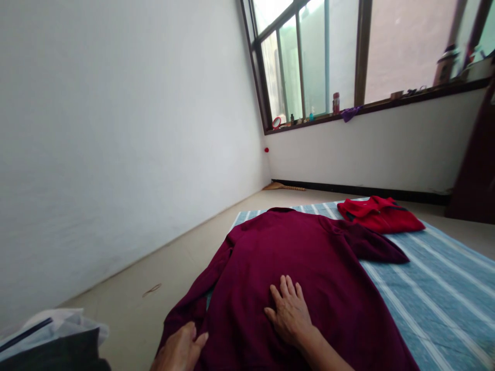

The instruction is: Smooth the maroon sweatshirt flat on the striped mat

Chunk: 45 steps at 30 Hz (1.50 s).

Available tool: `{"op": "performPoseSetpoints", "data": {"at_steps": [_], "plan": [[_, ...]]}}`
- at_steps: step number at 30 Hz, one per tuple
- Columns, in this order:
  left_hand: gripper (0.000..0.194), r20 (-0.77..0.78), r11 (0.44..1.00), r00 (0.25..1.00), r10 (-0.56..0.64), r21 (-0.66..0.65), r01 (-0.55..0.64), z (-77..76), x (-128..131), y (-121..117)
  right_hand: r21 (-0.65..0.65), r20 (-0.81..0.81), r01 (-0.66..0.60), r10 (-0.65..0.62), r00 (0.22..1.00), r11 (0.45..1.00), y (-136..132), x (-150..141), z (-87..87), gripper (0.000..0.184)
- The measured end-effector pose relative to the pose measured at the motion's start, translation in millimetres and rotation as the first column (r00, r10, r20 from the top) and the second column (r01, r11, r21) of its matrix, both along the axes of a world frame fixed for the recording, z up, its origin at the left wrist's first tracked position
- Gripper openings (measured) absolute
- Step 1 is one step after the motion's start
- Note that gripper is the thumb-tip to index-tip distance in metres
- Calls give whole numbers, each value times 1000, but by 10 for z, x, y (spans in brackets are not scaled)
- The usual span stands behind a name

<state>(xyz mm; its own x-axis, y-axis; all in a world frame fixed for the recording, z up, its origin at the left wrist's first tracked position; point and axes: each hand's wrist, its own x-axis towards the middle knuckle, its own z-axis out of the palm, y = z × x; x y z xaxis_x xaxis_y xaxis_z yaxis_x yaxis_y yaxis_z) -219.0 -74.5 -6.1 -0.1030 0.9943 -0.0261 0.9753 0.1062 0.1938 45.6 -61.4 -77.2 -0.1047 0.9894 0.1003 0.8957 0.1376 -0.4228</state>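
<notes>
Left grip (180,350) and right grip (290,312) lie open on one maroon sweater (278,247).

Past the fingers (288,291), a folded red garment (379,215) lies on a blue-striped mat (436,278). Farther on, a straw broom (284,187) lies at the foot of the wall (359,154), below a windowsill (425,94) holding a bottle (336,103) and a purple cloth (350,113). Left of the fingers sits a plastic bag (58,325).
</notes>
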Motion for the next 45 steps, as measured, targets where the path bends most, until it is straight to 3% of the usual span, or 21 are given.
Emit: {"op": "performPoseSetpoints", "data": {"at_steps": [5,11,15,20,24,28,32,37,45], "plan": [[18,-138,999,990,-9,48,16,288,280,-64,-26,35,-16,17,999,1000,5,-2,52,61],[10,73,959,957,-281,64,277,439,777,111,-36,136,-52,56,989,998,45,4,177,60],[7,129,899,890,-438,29,438,472,992,392,-49,165,-82,89,982,995,220,44,378,41],[10,138,870,860,-492,38,492,442,1157,1013,-13,137,-157,157,978,987,674,38,569,32],[12,138,899,889,-437,83,430,318,1311,1684,60,85,-235,229,970,970,1061,-62,524,53],[15,159,935,923,-350,122,333,73,1461,2326,81,-7,-329,330,944,941,1249,-134,316,83],[16,201,957,945,-259,181,224,-214,1573,2777,60,-46,-368,371,928,928,1248,-151,118,81],[13,254,948,930,-264,248,202,-464,1617,3032,77,-58,-346,350,935,935,1243,-167,41,75],[12,286,909,899,-330,354,221,-699,1519,3001,148,-15,-326,332,943,934,1250,-201,8,65]]}}
